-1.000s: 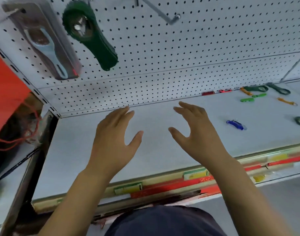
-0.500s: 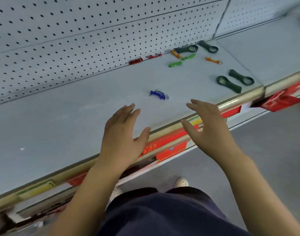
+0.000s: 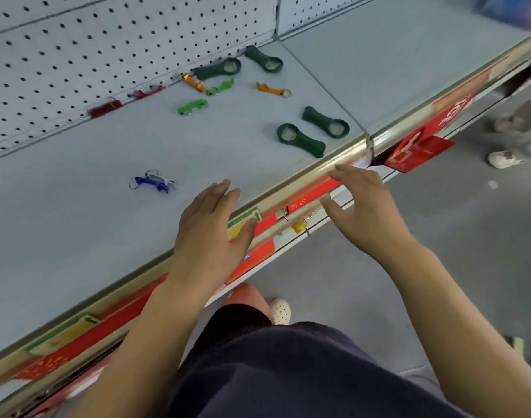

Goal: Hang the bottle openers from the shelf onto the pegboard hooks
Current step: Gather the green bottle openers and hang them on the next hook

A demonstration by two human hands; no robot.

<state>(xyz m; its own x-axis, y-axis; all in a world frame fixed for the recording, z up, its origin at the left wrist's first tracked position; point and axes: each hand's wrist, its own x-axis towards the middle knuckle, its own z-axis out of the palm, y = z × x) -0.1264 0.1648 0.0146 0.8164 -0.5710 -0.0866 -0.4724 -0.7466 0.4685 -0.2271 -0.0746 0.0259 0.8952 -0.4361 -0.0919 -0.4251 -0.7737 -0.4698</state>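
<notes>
Several bottle openers lie loose on the grey shelf (image 3: 77, 224). A small blue opener (image 3: 154, 182) rests nearest, just beyond my left hand (image 3: 211, 233). Two dark green openers (image 3: 300, 140) (image 3: 326, 121) lie near the shelf's front edge, two more (image 3: 217, 69) (image 3: 262, 58) at the back by the pegboard (image 3: 92, 46). Green (image 3: 192, 106), orange (image 3: 271, 89) and red (image 3: 105, 108) small openers lie between. My right hand (image 3: 368, 209) hovers over the front rail. Both hands are empty with fingers spread. No hooks are in view.
A gold front rail with red and yellow price labels (image 3: 306, 197) runs along the shelf edge. A red tag (image 3: 418, 152) hangs off it at right. Another person's shoes (image 3: 505, 158) stand on the grey floor at far right.
The view has swung right and down, away from the hung openers on the pegboard. Both empty hands have drawn back toward the shelf's front edge, and the loose openers look closer.
</notes>
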